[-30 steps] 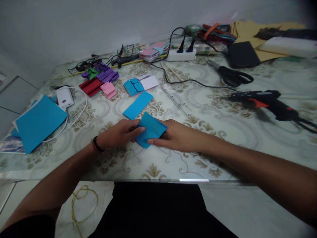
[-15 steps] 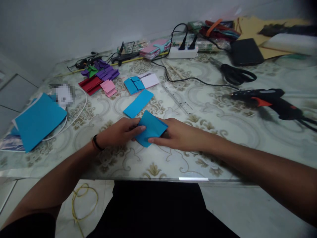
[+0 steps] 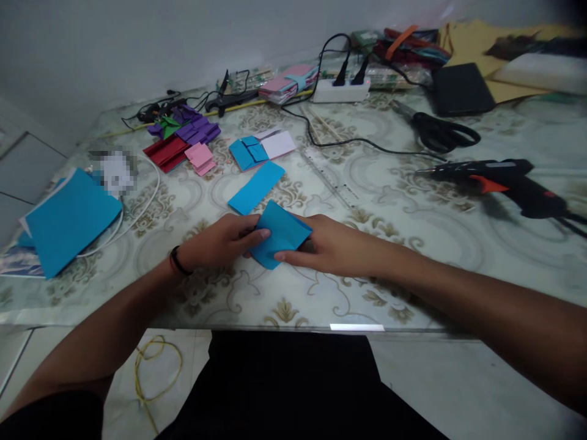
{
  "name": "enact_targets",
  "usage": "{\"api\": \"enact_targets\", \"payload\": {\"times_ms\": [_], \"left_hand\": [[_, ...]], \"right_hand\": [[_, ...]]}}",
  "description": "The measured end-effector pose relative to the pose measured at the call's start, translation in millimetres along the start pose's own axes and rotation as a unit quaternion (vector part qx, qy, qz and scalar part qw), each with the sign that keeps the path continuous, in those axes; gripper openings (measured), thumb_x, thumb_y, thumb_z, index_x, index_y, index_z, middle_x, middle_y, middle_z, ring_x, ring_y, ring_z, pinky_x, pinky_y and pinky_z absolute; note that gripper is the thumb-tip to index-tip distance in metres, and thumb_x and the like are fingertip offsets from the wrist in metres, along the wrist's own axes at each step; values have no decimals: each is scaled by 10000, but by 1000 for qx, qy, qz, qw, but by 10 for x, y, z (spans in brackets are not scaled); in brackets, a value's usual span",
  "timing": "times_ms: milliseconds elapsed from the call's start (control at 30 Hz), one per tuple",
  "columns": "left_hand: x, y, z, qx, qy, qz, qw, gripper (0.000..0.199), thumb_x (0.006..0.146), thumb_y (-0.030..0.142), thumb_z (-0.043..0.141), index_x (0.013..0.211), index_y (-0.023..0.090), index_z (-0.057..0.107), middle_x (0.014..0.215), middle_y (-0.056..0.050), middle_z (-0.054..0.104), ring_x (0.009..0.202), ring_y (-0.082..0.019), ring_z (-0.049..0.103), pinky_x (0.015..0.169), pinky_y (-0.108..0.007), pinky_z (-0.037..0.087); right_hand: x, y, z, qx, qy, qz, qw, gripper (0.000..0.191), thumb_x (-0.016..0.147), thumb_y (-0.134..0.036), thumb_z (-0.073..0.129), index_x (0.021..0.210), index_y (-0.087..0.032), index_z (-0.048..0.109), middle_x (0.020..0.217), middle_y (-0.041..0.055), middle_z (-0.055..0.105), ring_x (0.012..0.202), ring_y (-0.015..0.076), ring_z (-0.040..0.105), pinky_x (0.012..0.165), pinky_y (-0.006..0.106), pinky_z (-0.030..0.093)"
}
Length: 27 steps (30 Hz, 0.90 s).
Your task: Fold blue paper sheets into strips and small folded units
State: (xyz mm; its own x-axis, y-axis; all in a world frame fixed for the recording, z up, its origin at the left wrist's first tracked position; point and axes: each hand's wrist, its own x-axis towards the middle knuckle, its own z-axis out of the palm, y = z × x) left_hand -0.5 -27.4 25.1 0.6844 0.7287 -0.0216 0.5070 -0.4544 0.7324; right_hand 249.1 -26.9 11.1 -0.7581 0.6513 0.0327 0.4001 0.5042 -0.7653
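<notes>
Between my two hands is a folded piece of blue paper, held tilted above the table near its front edge. My left hand pinches its left side, thumb on top. The lower right side is gripped by my right hand, its thumb lying across the near corner and its other fingers hidden behind the paper. Just beyond them lies a flat blue paper strip. Farther back rests a small blue folded paper piece with a white part beside it.
Red, pink and purple folded papers lie at back left, larger blue sheets at left. On the right are a glue gun, scissors and a clear ruler. A power strip stands behind.
The view has shifted very slightly, with the table's things a little higher in the picture. Both hands keep the same hold on the blue paper.
</notes>
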Motion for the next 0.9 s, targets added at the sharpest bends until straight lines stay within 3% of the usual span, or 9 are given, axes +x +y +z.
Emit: {"api": "enact_targets", "payload": {"times_ms": [900], "left_hand": [[-5,-8,6,-6,-8,-18,1000,429,1066,508,488,781,188,501,677,17,595,607,-117,596,575,-227,463]], "right_hand": [[-4,-15,-15,-4,4,-1,1000,404,944,-531,638,1121,-168,626,778,8,694,647,129,595,649,243,444]]}}
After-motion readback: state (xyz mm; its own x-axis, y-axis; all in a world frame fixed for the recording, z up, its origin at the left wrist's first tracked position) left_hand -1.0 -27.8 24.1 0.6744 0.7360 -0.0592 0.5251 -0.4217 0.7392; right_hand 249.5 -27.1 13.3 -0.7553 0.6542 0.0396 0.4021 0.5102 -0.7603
